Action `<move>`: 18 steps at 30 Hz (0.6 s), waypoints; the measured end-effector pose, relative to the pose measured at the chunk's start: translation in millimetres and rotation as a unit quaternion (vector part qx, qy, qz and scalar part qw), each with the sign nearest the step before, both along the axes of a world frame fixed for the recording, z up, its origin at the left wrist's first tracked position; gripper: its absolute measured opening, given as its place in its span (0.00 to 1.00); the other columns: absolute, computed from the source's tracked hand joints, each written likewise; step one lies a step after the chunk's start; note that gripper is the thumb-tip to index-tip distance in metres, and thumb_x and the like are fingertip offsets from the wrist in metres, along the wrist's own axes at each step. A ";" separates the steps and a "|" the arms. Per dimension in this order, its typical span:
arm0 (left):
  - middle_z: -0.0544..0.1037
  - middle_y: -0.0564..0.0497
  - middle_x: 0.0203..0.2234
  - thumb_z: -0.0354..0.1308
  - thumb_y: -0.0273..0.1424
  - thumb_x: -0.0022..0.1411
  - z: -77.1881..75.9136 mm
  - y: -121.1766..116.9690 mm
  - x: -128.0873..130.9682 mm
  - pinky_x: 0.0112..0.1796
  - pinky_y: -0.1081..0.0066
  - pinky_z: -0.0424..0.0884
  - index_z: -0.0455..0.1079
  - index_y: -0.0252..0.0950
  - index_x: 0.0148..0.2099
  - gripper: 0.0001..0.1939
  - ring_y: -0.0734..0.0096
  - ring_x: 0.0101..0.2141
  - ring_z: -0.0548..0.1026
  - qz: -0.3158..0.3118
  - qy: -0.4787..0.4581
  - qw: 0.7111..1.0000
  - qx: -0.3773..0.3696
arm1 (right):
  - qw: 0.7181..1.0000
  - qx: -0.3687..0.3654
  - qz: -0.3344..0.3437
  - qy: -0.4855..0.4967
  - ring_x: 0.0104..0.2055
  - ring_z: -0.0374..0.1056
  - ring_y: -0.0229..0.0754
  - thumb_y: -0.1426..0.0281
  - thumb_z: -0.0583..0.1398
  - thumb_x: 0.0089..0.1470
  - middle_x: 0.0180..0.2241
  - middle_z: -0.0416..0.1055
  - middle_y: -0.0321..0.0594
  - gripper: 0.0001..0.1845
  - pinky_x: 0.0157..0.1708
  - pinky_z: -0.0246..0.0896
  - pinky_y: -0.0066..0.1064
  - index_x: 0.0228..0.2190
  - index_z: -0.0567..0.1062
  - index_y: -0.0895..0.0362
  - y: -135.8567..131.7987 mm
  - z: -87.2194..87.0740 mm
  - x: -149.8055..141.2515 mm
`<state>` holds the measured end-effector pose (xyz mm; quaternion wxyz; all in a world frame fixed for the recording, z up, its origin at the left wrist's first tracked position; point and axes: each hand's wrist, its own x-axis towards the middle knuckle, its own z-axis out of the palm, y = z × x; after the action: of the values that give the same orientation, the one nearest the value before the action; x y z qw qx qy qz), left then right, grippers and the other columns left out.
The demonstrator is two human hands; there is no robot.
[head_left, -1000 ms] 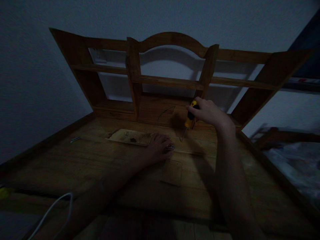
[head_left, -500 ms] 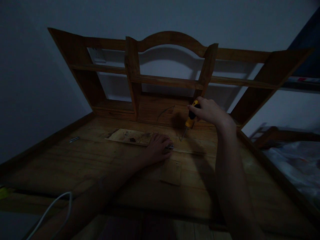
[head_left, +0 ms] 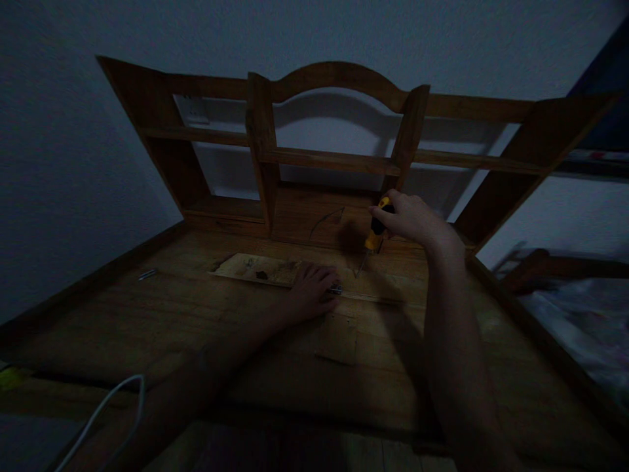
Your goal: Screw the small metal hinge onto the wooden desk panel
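My right hand is closed round the yellow and black handle of a screwdriver, whose thin shaft points down at the wooden desk top. My left hand lies on the desk with its fingers curled over a small metal piece at the edge of a pale wooden strip. The screwdriver tip stands a little right of that metal piece.
A wooden shelf unit with an arched top rises at the back of the desk. A small metal part lies at far left, a white cable at the near left, a flat square of wood near my left hand.
Both hands stay almost where they were. The screwdriver has lifted slightly and its tip has shifted a little.
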<state>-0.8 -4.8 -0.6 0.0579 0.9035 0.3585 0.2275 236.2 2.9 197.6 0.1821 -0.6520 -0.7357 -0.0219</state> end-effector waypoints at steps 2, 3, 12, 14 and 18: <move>0.69 0.44 0.63 0.62 0.38 0.65 -0.6 0.0 0.1 0.63 0.44 0.57 0.68 0.43 0.61 0.23 0.50 0.61 0.64 -0.001 0.001 1.000 0.003 | 1.000 0.001 -0.004 -0.004 0.42 0.75 0.59 0.51 0.54 0.64 0.40 0.78 0.56 0.23 0.39 0.64 0.40 0.43 0.73 0.58 -0.7 0.2 -1.2; 0.68 0.44 0.63 0.62 0.38 0.65 -0.8 -0.2 0.1 0.64 0.44 0.57 0.68 0.43 0.61 0.23 0.50 0.61 0.64 -0.003 0.001 1.000 0.005 | 1.000 0.001 -0.004 -0.003 0.42 0.75 0.58 0.51 0.54 0.64 0.39 0.78 0.56 0.22 0.39 0.64 0.40 0.43 0.73 0.58 -1.1 0.2 -1.8; 0.69 0.42 0.62 0.62 0.35 0.64 1.3 -2.4 -0.1 0.64 0.46 0.58 0.69 0.42 0.59 0.22 0.51 0.62 0.65 -0.002 -0.009 1.000 0.012 | 1.000 -0.003 0.012 0.015 0.41 0.75 0.54 0.51 0.54 0.64 0.36 0.78 0.52 0.21 0.36 0.63 0.36 0.43 0.72 0.57 -0.5 -0.8 -2.5; 0.69 0.43 0.62 0.62 0.36 0.65 2.0 -2.9 -0.3 0.64 0.46 0.56 0.70 0.42 0.58 0.20 0.51 0.62 0.65 0.003 -0.012 1.000 0.017 | 1.000 -0.001 0.009 0.012 0.41 0.75 0.55 0.52 0.54 0.64 0.35 0.78 0.52 0.21 0.37 0.63 0.37 0.43 0.72 0.57 -0.2 -0.7 -2.6; 0.70 0.43 0.60 0.62 0.36 0.64 1.6 -2.5 -0.7 0.65 0.44 0.54 0.70 0.42 0.57 0.20 0.51 0.61 0.65 0.018 -0.014 0.999 0.023 | 1.000 0.003 0.009 -0.002 0.41 0.76 0.56 0.52 0.54 0.64 0.36 0.78 0.53 0.21 0.38 0.63 0.39 0.43 0.72 0.57 -0.2 -0.4 -2.5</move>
<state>-1.5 -7.3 1.0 0.0384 0.8946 0.3688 0.2495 233.7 2.7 197.2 0.1825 -0.6450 -0.7417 -0.0236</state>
